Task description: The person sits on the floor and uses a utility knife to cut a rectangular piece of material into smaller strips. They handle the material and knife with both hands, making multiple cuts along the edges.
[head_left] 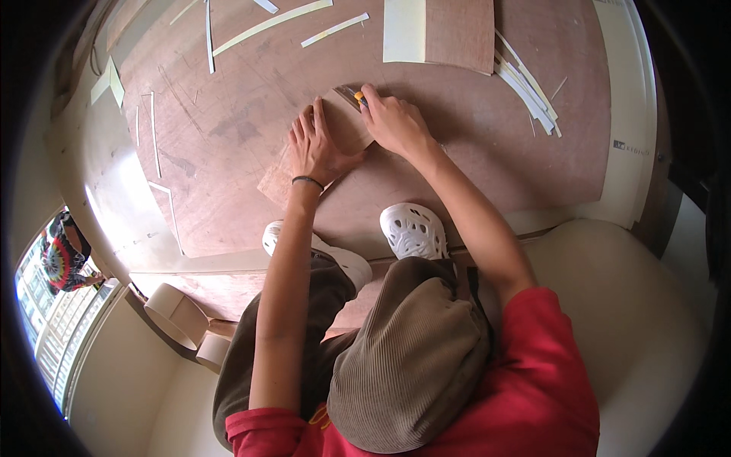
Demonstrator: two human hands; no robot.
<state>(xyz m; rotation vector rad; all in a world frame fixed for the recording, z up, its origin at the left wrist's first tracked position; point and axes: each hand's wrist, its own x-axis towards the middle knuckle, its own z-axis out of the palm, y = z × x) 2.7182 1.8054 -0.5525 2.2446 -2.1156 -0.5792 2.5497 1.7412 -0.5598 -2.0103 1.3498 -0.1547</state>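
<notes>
A narrow piece of thin brown wood sheet (349, 126) lies at a slant on a larger wooden board (472, 152). My left hand (314, 148) rests flat on this piece, its fingers spread, with a dark band around the wrist. Closed around a utility knife (361, 97) with yellow and black parts, my right hand (396, 122) is at the piece's far right end. A dark strip shows there beside the knife. My fingers hide most of the knife, and its blade cannot be made out.
Pale offcut strips (525, 87) lie in a bundle at the right, with more strips (274, 27) at the far left. A two-tone panel (457, 34) lies at the far edge. My white clogs (413, 231) are by the board's near edge. Tape rolls (177, 314) sit lower left. Another person (65, 255) is outside.
</notes>
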